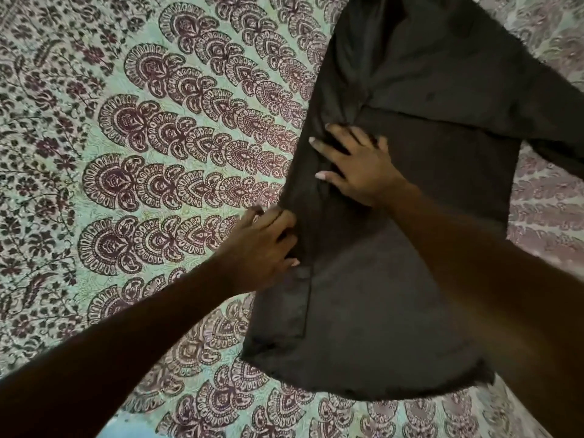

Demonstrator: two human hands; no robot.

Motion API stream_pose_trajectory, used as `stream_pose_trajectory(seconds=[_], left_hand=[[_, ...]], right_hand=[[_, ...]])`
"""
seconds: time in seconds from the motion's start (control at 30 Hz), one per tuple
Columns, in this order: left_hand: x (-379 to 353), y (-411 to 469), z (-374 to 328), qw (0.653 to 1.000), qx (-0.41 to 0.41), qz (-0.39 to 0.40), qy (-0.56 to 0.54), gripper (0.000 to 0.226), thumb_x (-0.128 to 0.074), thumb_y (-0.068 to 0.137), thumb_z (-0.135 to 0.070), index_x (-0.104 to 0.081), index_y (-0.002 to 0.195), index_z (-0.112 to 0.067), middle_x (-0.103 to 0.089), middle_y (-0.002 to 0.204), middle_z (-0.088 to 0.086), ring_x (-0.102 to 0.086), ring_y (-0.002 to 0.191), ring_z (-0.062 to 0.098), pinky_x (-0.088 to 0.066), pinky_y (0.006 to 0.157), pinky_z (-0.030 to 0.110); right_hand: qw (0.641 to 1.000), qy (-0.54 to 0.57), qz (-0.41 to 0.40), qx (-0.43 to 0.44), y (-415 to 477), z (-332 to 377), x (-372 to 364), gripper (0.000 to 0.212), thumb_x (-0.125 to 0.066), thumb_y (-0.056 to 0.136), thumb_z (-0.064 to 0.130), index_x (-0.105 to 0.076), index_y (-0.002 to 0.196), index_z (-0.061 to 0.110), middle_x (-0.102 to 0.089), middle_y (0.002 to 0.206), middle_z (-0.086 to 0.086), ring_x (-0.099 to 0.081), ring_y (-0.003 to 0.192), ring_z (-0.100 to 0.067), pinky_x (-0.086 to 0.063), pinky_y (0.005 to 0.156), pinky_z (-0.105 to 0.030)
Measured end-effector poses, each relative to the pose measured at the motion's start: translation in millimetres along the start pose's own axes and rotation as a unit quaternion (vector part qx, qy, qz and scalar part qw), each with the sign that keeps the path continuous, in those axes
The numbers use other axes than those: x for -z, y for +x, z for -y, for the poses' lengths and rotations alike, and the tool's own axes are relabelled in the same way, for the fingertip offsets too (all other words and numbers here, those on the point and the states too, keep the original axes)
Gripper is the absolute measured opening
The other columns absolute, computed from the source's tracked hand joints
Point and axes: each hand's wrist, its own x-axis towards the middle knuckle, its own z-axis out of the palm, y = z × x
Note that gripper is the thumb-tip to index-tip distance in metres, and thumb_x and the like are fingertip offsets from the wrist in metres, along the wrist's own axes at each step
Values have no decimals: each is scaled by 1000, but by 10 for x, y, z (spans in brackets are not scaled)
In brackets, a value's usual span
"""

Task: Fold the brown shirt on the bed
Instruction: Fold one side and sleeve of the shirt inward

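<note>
Lying toward three o'clock on the green bedsheet with maroon paisley print [151,128], the dark brown cloth shirt [410,216] is pressed flat by the right hand [357,165], fingers spread wide, while its nine o'clock edge is pinched by the left hand [265,245].

A printed bedspread [126,153] covers the whole surface in view, pale green with dark maroon motifs. Rows of scalloped, fan-shaped figures run in curved bands across its middle; toward the left edge the pattern changes to small flowers and leafy sprigs, and a bare blue patch [126,429] shows at the bottom edge
</note>
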Motion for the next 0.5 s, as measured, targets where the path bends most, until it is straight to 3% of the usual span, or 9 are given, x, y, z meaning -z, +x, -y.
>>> stream_pose_trajectory(seconds=[0.1,0.2,0.33,0.5], left_hand=[[-7,248,173,999,-13,15,-30,38,-51,96,-51,-68,100,-18,-60,123,8,-61,112,29,-45,98,47],[8,559,253,996,70,-20,-57,48,-46,97,-49,-60,128,-15,-55,141,10,-57,123,31,-43,103,47],[0,919,402,988,149,8,-46,79,-45,95,-59,-30,159,-15,-21,170,3,-22,156,23,-23,120,48],[-152,1002,493,984,161,55,-50,89,-39,93,-67,-18,163,-16,-9,173,0,-7,160,19,-17,124,52]], right_hand=[[999,-12,13,30,264,-212,86,69,-22,95,73,-21,158,44,-17,169,0,-23,151,-31,-26,109,-63],[999,-23,7,35,460,-391,132,70,-19,96,73,-20,159,43,-16,170,0,-23,152,-30,-26,109,-65],[997,-32,-13,74,605,-509,135,68,-24,100,66,-29,158,32,-19,170,-1,-25,153,-27,-29,111,-59],[994,-16,-6,108,819,-760,82,70,-18,99,71,-13,161,40,-5,172,7,-9,158,-16,-18,119,-59]])
